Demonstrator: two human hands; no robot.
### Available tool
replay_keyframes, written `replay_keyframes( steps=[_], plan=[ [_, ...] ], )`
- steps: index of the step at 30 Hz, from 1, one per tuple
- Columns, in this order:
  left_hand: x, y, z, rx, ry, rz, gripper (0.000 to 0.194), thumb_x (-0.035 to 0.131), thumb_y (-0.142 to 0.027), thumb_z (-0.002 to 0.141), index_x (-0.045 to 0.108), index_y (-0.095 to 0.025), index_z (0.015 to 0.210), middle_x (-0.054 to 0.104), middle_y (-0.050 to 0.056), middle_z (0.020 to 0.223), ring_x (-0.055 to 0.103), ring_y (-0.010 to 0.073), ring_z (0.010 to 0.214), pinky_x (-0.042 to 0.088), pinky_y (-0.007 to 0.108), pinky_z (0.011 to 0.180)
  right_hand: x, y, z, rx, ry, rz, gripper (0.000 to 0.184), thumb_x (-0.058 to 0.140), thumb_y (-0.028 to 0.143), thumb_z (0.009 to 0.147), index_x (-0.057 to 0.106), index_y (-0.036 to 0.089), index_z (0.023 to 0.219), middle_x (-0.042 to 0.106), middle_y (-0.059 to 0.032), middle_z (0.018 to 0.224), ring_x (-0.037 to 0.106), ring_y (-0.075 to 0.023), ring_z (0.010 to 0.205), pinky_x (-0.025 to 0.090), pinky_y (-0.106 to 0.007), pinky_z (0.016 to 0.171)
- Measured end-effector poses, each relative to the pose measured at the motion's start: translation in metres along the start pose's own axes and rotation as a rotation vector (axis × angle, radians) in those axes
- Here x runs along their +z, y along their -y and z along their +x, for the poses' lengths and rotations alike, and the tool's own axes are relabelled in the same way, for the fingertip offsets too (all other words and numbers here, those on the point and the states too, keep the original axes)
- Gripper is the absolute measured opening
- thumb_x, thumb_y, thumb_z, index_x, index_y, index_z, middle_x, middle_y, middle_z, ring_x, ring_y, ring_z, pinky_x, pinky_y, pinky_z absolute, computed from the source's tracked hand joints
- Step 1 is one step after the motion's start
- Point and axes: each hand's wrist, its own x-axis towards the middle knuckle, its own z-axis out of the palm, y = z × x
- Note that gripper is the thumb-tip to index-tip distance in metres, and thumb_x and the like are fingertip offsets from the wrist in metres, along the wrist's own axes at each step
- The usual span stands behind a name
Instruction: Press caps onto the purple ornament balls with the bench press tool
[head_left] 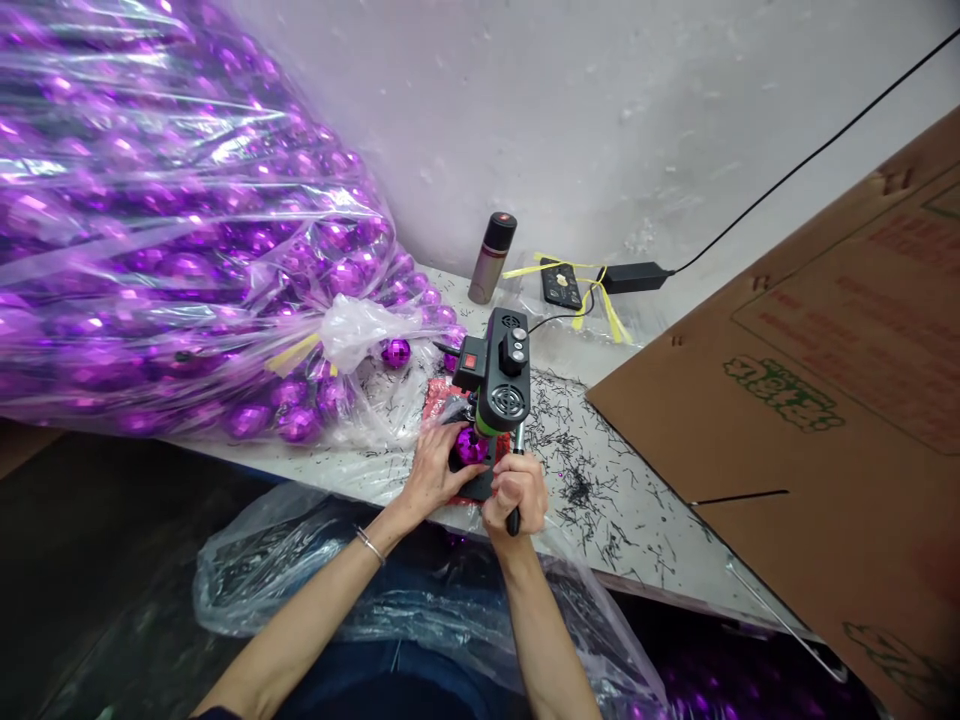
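Note:
My left hand [437, 468] has its thumb and fingers closed round a shiny purple faceted ball [471, 446]. The ball is on the dark base of a small black bench drill press [508, 370], directly under its head. My right hand [517, 492] is wrapped round the black-gripped lever [514, 520] at the right side of the press. A red patterned mat [437, 397] shows under the base. Whether the drill bit touches the ball I cannot tell.
A big clear bag of purple balls [187, 230] fills the left. Black shavings [581, 485] litter the table right of the press. Behind stand a thermos-like bottle [493, 258] and a power adapter [636, 277]. A cardboard box [810, 400] leans in at right.

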Motion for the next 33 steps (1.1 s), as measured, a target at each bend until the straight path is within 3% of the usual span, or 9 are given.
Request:
replay_keyframes(
  steps=[12, 15, 19, 23, 27, 29, 31, 33],
  plan=[
    [0.002, 0.003, 0.001, -0.002, -0.025, -0.015, 0.057, 0.074, -0.052, 0.085, 0.061, -0.019, 0.130, 0.069, 0.016, 0.124, 0.064, 0.0347, 0.118, 0.047, 0.052, 0.103, 0.001, -0.009, 0.003, -0.173, 0.013, -0.014, 0.031, 0.034, 0.024, 0.105, 0.047, 0.024, 0.077, 0.056, 0.0018, 0.071, 0.055, -0.0127, 0.061, 0.047, -0.030, 0.064],
    [0.003, 0.002, 0.003, -0.009, -0.032, -0.021, 0.056, 0.074, -0.052, 0.085, 0.062, -0.019, 0.129, 0.070, 0.017, 0.123, 0.064, 0.0354, 0.118, 0.047, 0.053, 0.103, -0.008, 0.004, 0.022, -0.090, 0.082, 0.020, 0.028, 0.040, 0.018, 0.102, 0.049, 0.023, 0.076, 0.057, 0.0008, 0.071, 0.056, -0.0126, 0.065, 0.045, -0.028, 0.061],
    [0.000, -0.002, 0.003, -0.015, -0.024, -0.051, 0.060, 0.078, -0.049, 0.083, 0.060, -0.019, 0.131, 0.069, 0.016, 0.126, 0.064, 0.0358, 0.121, 0.047, 0.054, 0.106, -0.020, 0.029, 0.063, 0.173, 0.125, 0.070, 0.032, 0.045, 0.018, 0.102, 0.049, 0.022, 0.070, 0.055, 0.0015, 0.069, 0.055, -0.0114, 0.065, 0.043, -0.027, 0.062],
    [-0.016, -0.010, -0.028, 0.051, -0.046, -0.022, 0.063, 0.073, -0.044, 0.089, 0.051, -0.021, 0.143, 0.064, 0.017, 0.135, 0.061, 0.0343, 0.128, 0.048, 0.053, 0.109, -0.023, 0.039, 0.084, 0.239, 0.133, 0.083, 0.038, 0.047, 0.022, 0.103, 0.046, 0.022, 0.065, 0.050, 0.0032, 0.063, 0.052, -0.0107, 0.062, 0.041, -0.028, 0.062],
    [-0.031, -0.012, -0.092, 0.201, 0.063, 0.131, 0.070, 0.074, -0.045, 0.089, 0.045, -0.027, 0.151, 0.065, 0.016, 0.134, 0.065, 0.0327, 0.123, 0.054, 0.049, 0.104, -0.022, 0.035, 0.072, 0.218, 0.140, 0.092, 0.034, 0.045, 0.018, 0.102, 0.047, 0.022, 0.069, 0.052, 0.0022, 0.068, 0.053, -0.0109, 0.065, 0.041, -0.028, 0.064],
    [-0.034, -0.010, -0.120, 0.303, 0.123, 0.184, 0.080, 0.075, -0.056, 0.084, 0.045, -0.025, 0.151, 0.068, 0.016, 0.128, 0.070, 0.0322, 0.113, 0.059, 0.045, 0.095, -0.021, 0.032, 0.063, 0.202, 0.137, 0.105, 0.032, 0.044, 0.015, 0.101, 0.049, 0.022, 0.071, 0.054, 0.0018, 0.069, 0.054, -0.0111, 0.066, 0.042, -0.028, 0.064],
    [-0.036, -0.008, -0.131, 0.386, 0.121, 0.209, 0.092, 0.071, -0.072, 0.077, 0.047, -0.021, 0.150, 0.070, 0.018, 0.122, 0.072, 0.0324, 0.106, 0.061, 0.043, 0.088, -0.021, 0.030, 0.057, 0.183, 0.135, 0.111, 0.030, 0.045, 0.013, 0.100, 0.050, 0.022, 0.072, 0.054, 0.0016, 0.070, 0.054, -0.0116, 0.067, 0.042, -0.028, 0.064],
    [-0.041, -0.005, -0.118, 0.431, 0.045, 0.237, 0.089, 0.064, -0.076, 0.081, 0.049, -0.018, 0.147, 0.070, 0.018, 0.120, 0.071, 0.0317, 0.106, 0.061, 0.042, 0.089, -0.021, 0.029, 0.055, 0.165, 0.134, 0.109, 0.029, 0.045, 0.012, 0.100, 0.051, 0.021, 0.073, 0.054, 0.0015, 0.070, 0.054, -0.0119, 0.067, 0.042, -0.028, 0.063]
  ],
)
